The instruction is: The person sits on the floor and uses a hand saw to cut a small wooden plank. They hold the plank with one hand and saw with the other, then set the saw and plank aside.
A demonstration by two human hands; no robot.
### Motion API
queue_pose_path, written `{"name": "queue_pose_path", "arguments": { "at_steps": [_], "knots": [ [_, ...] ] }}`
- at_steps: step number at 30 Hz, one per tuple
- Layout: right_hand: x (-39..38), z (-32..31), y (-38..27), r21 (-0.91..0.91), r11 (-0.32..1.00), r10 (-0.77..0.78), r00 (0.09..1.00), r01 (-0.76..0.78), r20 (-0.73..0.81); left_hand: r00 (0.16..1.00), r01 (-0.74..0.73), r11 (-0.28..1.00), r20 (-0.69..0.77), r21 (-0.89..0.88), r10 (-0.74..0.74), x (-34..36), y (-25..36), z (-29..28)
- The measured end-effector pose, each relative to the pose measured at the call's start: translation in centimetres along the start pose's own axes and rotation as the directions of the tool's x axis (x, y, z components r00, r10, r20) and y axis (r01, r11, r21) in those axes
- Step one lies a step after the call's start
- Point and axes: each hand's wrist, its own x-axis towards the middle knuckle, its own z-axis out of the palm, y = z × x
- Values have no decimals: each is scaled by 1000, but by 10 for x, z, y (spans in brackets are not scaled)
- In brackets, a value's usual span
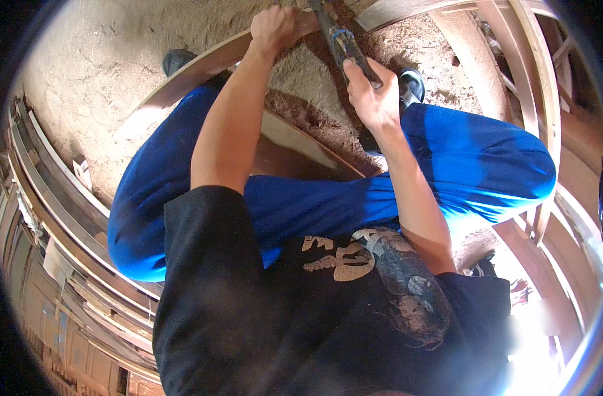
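The person squats low over a sawdust-strewn floor (83,72), knees wide in blue trousers (473,165), a black printed shirt (328,310) filling the lower part of the view. Both bare forearms reach up and away toward the top edge.

The right hand (371,99) is clenched around the dark handle of a tool (344,43) — a long, slim thing with a blue band near the middle, slanting up and left from the fist to the top edge, where its far end is cut off from view. The tool lies over the sawdust between the two hands, just above the right knee.

The left hand (275,26) is closed, its fingers (265,36) curled down against a long pale wooden strip (202,69) that runs in a bend from the left foot toward the top. Whether it grips the strip or only presses on it, I cannot tell.

Dark shoes show at either side — one (176,59) by the strip's lower end, the other (412,82) just beside the right hand. Wooden frames (526,79) stand at the right, and stacked lengths of timber (57,198) curve along the left.
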Motion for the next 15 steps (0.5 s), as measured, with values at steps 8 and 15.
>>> {"name": "queue_pose_path", "arguments": {
  "at_steps": [8, 15],
  "knots": [
    [-30, -17, -18, 7, 1000, -9, 996, 8, 86, 1000, -4, 1000, 6, 28, 3, 1, -10, 17],
    [-35, -22, -29, 34, 999, 1, 1000, -2, 16, 998, 8, 1000, -55, -29, -10, -9, 4, 7]
  ]
}}
